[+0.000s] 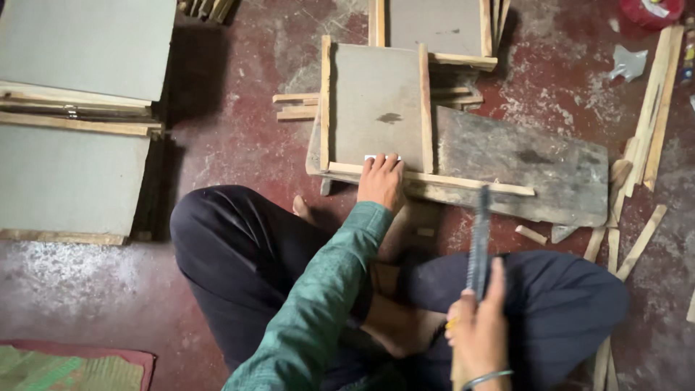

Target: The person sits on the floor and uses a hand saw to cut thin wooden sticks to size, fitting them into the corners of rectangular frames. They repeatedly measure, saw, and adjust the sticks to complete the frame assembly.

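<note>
The red concrete floor (239, 123) is taking up the whole scene, and stacks of grey framed boards (79, 108) are lying well off to the person's left. Straight ahead, a long weathered plank (521, 170) is lying flat on the floor, serving as a work surface, and a grey board (376, 101) edged with pale wooden strips is resting on its left end. Another framed panel (434, 29) is sitting just beyond it. The person is sitting cross-legged in dark trousers (239, 253), knees spreading wide. The left hand (381, 181), in a green sleeve, is pressing down flat on the near wooden strip (463, 181) of the board, fingers spread over its edge. The right hand (478, 329), wearing a bangle, is gripping the handle of a saw (479, 246), its dark blade pointing up and away, its tip just reaching the strip. Loose wood offcuts (644, 130) are lying scattered along the right side.
</note>
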